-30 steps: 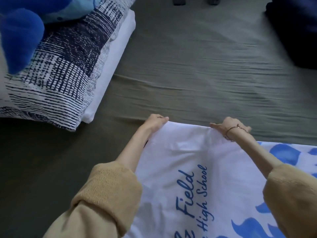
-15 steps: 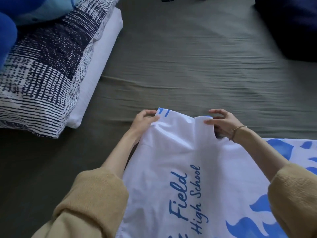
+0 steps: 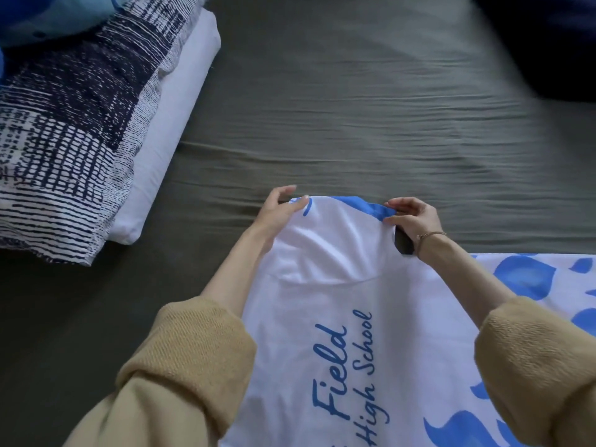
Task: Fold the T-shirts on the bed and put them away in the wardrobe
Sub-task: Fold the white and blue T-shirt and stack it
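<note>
Both hands, left (image 3: 280,210) and right (image 3: 413,217), pinching white T-shirt (image 3: 322,317) edge, wrinkled olive bedsheet (image 3: 354,108), patterned pillow (image 3: 74,130) at left

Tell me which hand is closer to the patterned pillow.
Left. The left hand pinches the T-shirt's far left corner, on the side toward the pillow. The right hand pinches the blue trim, on the side farther from the pillow.

Blue script is seen on the white T-shirt (image 3: 322,317).
"Field" is read in large cursive letters, with "High School" set beside it in smaller ones; the start of each line is cut off at the picture's lower edge.
</note>
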Available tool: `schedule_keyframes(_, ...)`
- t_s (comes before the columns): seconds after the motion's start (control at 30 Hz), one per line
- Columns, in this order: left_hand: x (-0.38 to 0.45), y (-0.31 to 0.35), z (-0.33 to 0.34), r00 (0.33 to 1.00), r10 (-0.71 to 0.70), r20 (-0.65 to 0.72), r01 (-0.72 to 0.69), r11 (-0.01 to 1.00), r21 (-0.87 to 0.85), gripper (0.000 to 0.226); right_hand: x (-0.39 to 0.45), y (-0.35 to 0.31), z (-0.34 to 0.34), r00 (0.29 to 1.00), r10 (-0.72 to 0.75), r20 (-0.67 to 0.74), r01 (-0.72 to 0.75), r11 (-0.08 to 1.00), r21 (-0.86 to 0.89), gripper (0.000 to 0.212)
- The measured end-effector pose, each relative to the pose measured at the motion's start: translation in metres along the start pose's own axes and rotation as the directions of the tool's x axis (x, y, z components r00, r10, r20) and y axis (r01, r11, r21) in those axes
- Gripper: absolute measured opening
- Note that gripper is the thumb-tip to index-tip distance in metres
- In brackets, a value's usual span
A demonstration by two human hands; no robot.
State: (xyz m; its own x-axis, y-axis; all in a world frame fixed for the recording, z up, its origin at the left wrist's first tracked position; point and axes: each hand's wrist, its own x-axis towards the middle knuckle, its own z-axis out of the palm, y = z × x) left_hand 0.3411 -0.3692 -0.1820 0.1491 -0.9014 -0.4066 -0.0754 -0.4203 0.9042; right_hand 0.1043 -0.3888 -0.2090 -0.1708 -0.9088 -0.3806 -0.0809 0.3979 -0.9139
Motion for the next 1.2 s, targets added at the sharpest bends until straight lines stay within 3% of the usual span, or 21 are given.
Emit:
schedule_keyframes(0.1,0.01,0.008,0.013,0.992,0.13,-0.008,-0.13,0.992,0.01,0.041,0.006,0.002,0.001,1.0,0.019,-0.023,-0.018,0.998,0.067,0.039)
schedule_keyframes(0.23,0.019,-0.01,0.016,0.98,0.193,-0.043,-0.191,0.981,0.044,0.055,0.007,0.008,-0.001,1.0,-0.024,-0.02,0.026,0.995,0.097,0.036)
schedule_keyframes(0.37,0.026,-0.019,0.022,0.983,0.145,-0.115,-0.126,0.979,0.159,0.034,0.002,0.006,0.0,0.995,-0.099,-0.015,0.1,0.993,0.059,0.028)
schedule_keyframes(0.43,0.018,-0.016,0.026,0.966,0.21,-0.147,-0.11,0.858,0.502,0.044,-0.008,-0.001,-0.001,0.969,-0.235,-0.076,0.23,0.971,-0.071,0.019)
schedule_keyframes(0.5,-0.005,-0.022,0.035,0.92,0.366,-0.139,-0.126,0.614,0.779,0.053,-0.027,-0.005,-0.002,0.895,-0.443,-0.052,0.399,0.847,-0.351,0.026)
schedule_keyframes(0.57,-0.042,-0.035,0.051,0.882,0.471,-0.032,-0.227,0.482,0.846,0.056,-0.053,0.001,-0.002,0.841,-0.524,0.131,0.507,0.681,-0.528,0.035)
schedule_keyframes(0.63,-0.07,-0.051,0.072,0.892,0.435,0.122,-0.312,0.398,0.863,0.065,-0.074,0.019,-0.009,0.833,-0.443,0.331,0.538,0.513,-0.668,0.061)
schedule_keyframes(0.7,-0.083,-0.061,0.091,0.904,0.386,0.186,-0.333,0.359,0.872,0.069,-0.08,0.039,-0.033,0.863,-0.328,0.385,0.494,0.383,-0.781,0.076)
schedule_keyframes(0.77,-0.084,-0.068,0.102,0.914,0.372,0.165,-0.309,0.373,0.875,0.073,-0.074,0.054,-0.057,0.901,-0.262,0.346,0.419,0.32,-0.85,0.078)
schedule_keyframes(0.9,-0.088,-0.075,0.139,0.905,0.398,0.152,-0.324,0.413,0.851,0.082,-0.073,0.067,-0.127,0.957,-0.227,0.181,0.243,0.288,-0.926,0.073)
schedule_keyframes(1.07,-0.102,-0.079,0.186,0.81,0.586,0.022,-0.303,0.387,0.871,0.061,-0.078,0.076,-0.209,0.978,-0.208,-0.006,0.048,0.254,-0.966,0.076)
schedule_keyframes(1.2,-0.11,-0.082,0.222,0.758,0.647,0.09,-0.376,0.32,0.869,0.061,-0.078,0.084,-0.267,0.983,-0.124,-0.134,-0.098,0.259,-0.961,0.062)
